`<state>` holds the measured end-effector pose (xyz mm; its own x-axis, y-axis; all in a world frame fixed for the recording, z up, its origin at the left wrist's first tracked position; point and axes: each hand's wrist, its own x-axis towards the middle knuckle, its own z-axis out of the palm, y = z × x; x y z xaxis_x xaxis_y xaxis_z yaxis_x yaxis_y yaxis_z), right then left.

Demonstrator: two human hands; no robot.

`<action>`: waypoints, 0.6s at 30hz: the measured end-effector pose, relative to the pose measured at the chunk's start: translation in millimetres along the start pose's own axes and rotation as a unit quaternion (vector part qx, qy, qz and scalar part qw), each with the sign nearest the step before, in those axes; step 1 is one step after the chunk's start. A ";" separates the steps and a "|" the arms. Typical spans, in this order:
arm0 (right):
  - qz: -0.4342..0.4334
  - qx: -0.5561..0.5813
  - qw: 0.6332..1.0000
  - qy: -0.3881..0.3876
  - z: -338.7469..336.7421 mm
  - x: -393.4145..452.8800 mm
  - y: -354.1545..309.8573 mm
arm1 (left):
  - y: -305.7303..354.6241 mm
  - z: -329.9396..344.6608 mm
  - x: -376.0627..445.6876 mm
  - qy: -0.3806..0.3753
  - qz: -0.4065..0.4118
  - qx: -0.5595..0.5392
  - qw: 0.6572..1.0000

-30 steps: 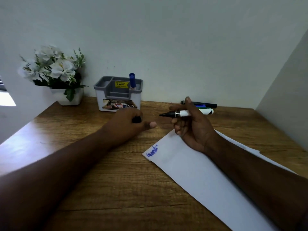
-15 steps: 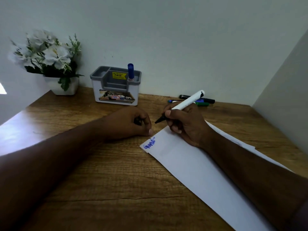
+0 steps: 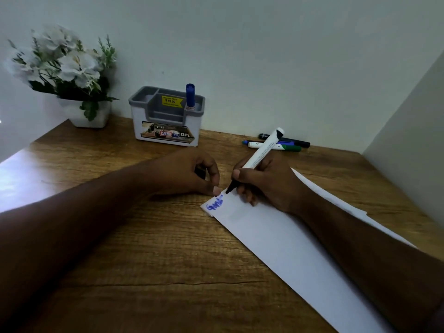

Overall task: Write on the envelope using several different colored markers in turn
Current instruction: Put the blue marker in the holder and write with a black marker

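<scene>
Marker (image 3: 259, 157) tip seemingly touching envelope (image 3: 288, 243)

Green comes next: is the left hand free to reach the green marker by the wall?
Probably not: the left hand is closed around a black cap, and the right hand blocks the green marker.

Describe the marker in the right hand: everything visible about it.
The marker has a white barrel with fine print too small to read, a black end plug and a black uncapped writing end. It looks plastic. It is tilted, rear end up and away, tip down at the near corner of the white envelope, just beside the blue writing. Whether the tip touches the paper cannot be told. The right hand holds it low on the barrel in a writing grip.
</scene>
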<state>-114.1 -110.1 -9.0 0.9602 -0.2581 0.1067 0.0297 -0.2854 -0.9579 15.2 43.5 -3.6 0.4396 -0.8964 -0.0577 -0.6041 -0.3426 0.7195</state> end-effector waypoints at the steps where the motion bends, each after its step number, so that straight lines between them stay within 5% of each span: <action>1: 0.000 -0.014 1.000 -0.005 0.1 -0.1 -1.1 | 0.2 -0.5 0.4 -0.003 -0.001 0.000 1.000; 18: -0.008 -0.071 0.997 -0.026 -1.4 0.9 0.1 | 5.6 -0.4 0.7 -0.017 -0.016 -0.003 1.000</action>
<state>-113.5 -111.6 -8.6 0.9731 -0.2050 0.1048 0.0096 -0.4189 -0.9080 12.3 41.0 0.7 0.4352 -0.8942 -0.1047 -0.5860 -0.3697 0.7211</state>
